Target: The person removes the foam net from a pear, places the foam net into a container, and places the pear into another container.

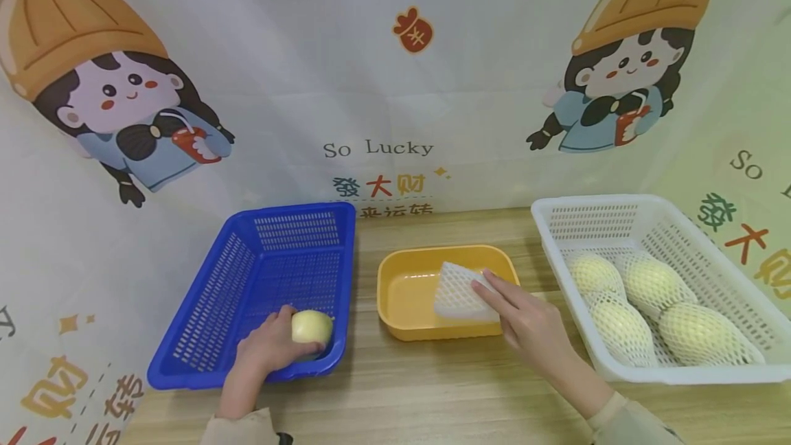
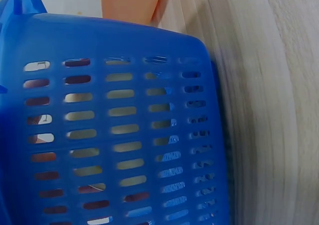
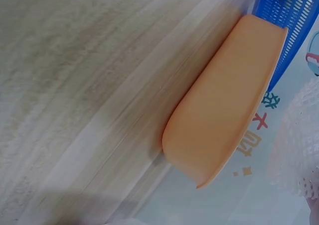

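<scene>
Over the near right corner of the blue plastic basket (image 1: 204,382), my left hand (image 1: 267,345) grips a bare, pale yellow round fruit (image 1: 312,327), thumb along its near side. From the left wrist view, the basket's slotted wall (image 2: 114,41) covers most of the hand and fruit; pale patches show through its slots. My right hand (image 1: 533,325) pinches a white foam net sleeve (image 1: 462,294) above the front right of a yellow plastic bin (image 1: 395,329). At the right edge of the right wrist view, the net (image 3: 299,140) appears blurred beside the bin's outer wall (image 3: 219,100).
To the right, a white plastic basket (image 1: 686,373) holds several pale yellow fruits (image 1: 704,329) in foam nets. All three containers stand on a wood-grain table (image 1: 432,390). Behind rises a printed cloth backdrop (image 1: 296,74), close to the far rims.
</scene>
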`<state>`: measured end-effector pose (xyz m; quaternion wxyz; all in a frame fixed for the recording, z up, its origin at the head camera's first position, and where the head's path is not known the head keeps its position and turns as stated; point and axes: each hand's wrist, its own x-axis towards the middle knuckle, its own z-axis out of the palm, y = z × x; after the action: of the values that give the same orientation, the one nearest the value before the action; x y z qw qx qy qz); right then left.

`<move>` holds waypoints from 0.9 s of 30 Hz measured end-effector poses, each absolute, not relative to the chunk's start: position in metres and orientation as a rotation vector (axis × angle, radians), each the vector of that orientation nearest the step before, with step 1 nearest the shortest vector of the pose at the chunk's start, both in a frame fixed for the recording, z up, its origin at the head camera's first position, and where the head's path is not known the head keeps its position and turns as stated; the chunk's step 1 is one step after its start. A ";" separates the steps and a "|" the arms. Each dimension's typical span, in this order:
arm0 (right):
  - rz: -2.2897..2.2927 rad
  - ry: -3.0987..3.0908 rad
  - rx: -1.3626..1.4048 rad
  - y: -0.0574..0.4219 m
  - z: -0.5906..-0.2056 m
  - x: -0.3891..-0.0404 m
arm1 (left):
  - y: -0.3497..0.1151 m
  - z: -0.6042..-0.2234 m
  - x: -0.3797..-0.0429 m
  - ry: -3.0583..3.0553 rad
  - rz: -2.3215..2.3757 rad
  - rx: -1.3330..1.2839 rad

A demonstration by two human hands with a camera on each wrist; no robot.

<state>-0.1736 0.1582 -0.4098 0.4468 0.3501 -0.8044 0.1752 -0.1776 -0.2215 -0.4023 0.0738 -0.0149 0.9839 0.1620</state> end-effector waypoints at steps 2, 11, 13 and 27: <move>0.436 -2.031 0.863 0.156 -0.408 -0.178 | -0.222 -0.402 -0.178 2.952 0.474 -0.036; 0.338 -2.172 0.834 0.151 -0.410 -0.206 | -0.221 -0.402 -0.181 2.913 0.444 0.024; 0.318 -2.196 0.831 0.151 -0.413 -0.212 | -0.221 -0.403 -0.181 2.906 0.438 0.032; 0.271 -2.328 0.811 0.147 -0.423 -0.233 | -0.221 -0.404 -0.183 2.890 0.400 0.046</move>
<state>-0.2332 0.1469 -0.4225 0.3247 0.3094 -0.8878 0.1034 -0.1835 -0.2205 -0.4035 0.1118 0.0157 0.9842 0.1362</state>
